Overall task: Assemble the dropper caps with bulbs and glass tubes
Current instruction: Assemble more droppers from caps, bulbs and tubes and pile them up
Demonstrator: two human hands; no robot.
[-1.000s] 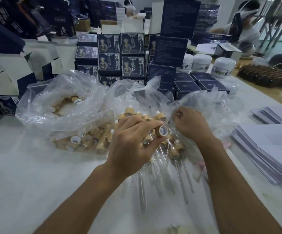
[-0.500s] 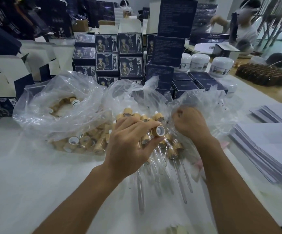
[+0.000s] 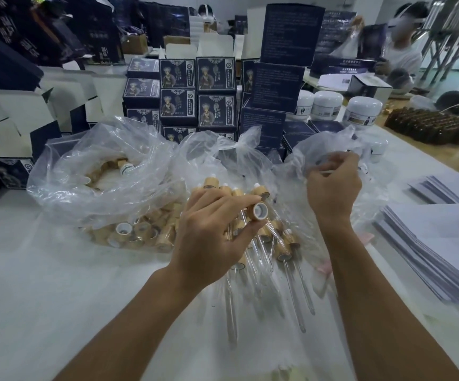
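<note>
A bamboo dropper cap (image 3: 258, 211) is pinched at the fingertips of the left hand (image 3: 214, 237) — its open white mouth turned up. Assembled droppers (image 3: 286, 257) lie beneath. Further right, a thin glass tube (image 3: 330, 171) is pinched by the right hand (image 3: 332, 188) at a clear bag (image 3: 324, 149).

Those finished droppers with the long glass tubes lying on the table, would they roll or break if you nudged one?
Probably fragile: each finished dropper ends in a thin clear glass tube. It may roll only in an arc, since the bamboo-coloured cap is wider than the tube. It looks light; the left hand holds a similar cap by its fingertips.
</note>
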